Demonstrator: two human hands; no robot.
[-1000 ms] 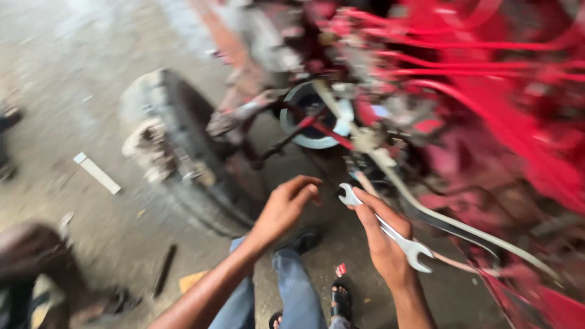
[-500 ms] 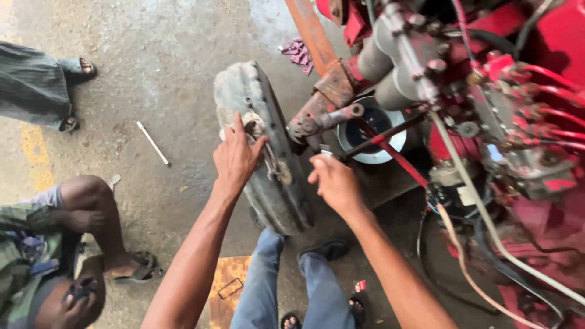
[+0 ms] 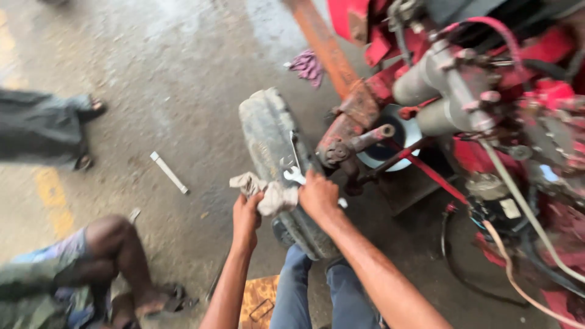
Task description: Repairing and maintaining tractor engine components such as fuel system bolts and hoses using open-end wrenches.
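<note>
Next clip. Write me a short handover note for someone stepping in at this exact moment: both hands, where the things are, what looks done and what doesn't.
Left hand: closed on a dirty grey rag, held against the small tyre.
Right hand: gripping a silver open-ended spanner, its jaw end lying on the tyre.
The tyre stands beside the red machine, next to a bare axle stub.
A light-coloured bar lies loose on the concrete floor; another person sits at lower left.
Done: rag and spanner in hand.
Left: cannot tell from this blurred view whether the wheel is fastened or what the spanner fits.
</note>
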